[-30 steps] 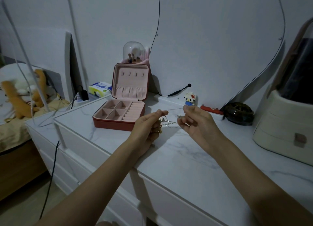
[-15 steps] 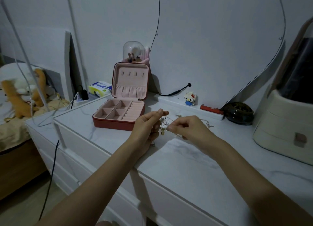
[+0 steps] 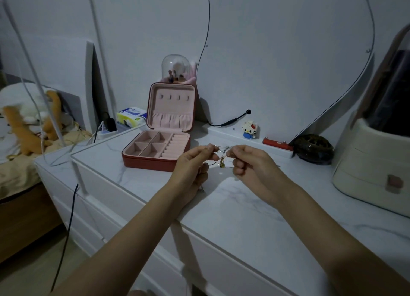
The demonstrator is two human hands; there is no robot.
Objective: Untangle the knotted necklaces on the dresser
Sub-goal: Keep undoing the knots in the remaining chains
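White marble-patterned tabletop (image 3: 255, 218) fills the near ground, dim light across it, and both forearms reach in over its front edge. Left hand (image 3: 190, 162) and right hand (image 3: 253, 162) are raised just above the surface, close together, facing each other. Between them hangs the tangle of thin silvery and gold chain necklaces (image 3: 223, 157), with a small gold pendant dangling at the bottom of the bunch. Left fingers (image 3: 209, 148) are pinched on the chain at one side, right fingers (image 3: 235, 149) pinched on it at the other, so both hands are clamped on the jewellery, not loose. A short stretch runs between the two pinches with the knot sagging below, off the tabletop; a held-up tangle lets the loops fall apart under their own weight, I'd say, and that looks like the reason for the lift. How the strands cross is too fine to read. The knot looks unsolved, so the job is in its picking-apart stage.

Just beyond the left hand sits the open red jewellery box with pink lining (image 3: 156, 149), lid upright, compartments bare, likely waiting for the freed chains. Further back, a small block-built cat figure (image 3: 249, 129) stands by the wall, and a dark round dish (image 3: 314, 148) lies off to the right.
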